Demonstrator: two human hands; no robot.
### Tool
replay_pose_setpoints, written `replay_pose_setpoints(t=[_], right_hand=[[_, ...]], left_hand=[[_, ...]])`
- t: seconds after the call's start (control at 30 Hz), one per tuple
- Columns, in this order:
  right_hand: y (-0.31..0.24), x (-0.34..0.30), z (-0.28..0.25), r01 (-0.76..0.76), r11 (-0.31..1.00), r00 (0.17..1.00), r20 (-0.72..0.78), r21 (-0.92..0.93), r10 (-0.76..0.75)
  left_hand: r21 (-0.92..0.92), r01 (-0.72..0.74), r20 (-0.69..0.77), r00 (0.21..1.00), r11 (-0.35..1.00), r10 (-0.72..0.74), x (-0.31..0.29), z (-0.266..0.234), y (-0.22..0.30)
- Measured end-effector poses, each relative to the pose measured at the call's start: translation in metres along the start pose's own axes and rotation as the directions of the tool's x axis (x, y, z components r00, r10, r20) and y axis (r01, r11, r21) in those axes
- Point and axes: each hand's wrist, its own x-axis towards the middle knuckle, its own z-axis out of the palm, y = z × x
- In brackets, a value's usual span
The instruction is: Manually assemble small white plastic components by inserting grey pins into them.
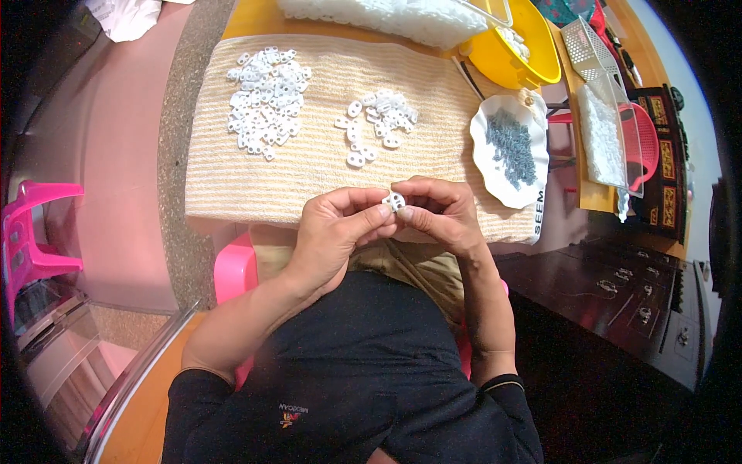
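Observation:
Between the fingertips of both hands is a small white plastic piece with holes (395, 202), held just in front of the table's near edge. My left hand (345, 219) pinches it from the left with thumb and forefinger. From the other side my right hand (442, 214) grips it the same way, thumb toward me. The fingers hide part of the piece. Beyond my hands lies a small group of white pieces with holes (392, 114). A larger heap of similar white pieces (267, 99) is spread at the far left of the striped towel (294, 182).
A white wavy-edged plate (484, 164) holds small dark grey parts (510, 145) at the right. Behind it stand a yellow basin (545, 66) and a clear container of white pieces (386, 17). Further right is a tub of white pieces (601, 139). A pink stool (35, 240) stands left.

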Motion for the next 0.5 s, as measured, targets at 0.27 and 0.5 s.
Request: replay_pose_setpoints(t=[0.27,0.5], right_hand=[[-0.0014,-0.002,0.003,0.001,0.997,1.0,0.01,0.076,-0.002],[-0.0014,-0.0038,0.0035,0.036,0.993,0.999,0.021,0.115,-0.038]], left_hand=[[-0.087,0.059,0.036,0.998,0.994,-0.056,-0.0008,-0.0038,-0.0004],[-0.136,0.104,0.108,0.99,0.985,-0.09,-0.0007,-0.0048,0.0009]])
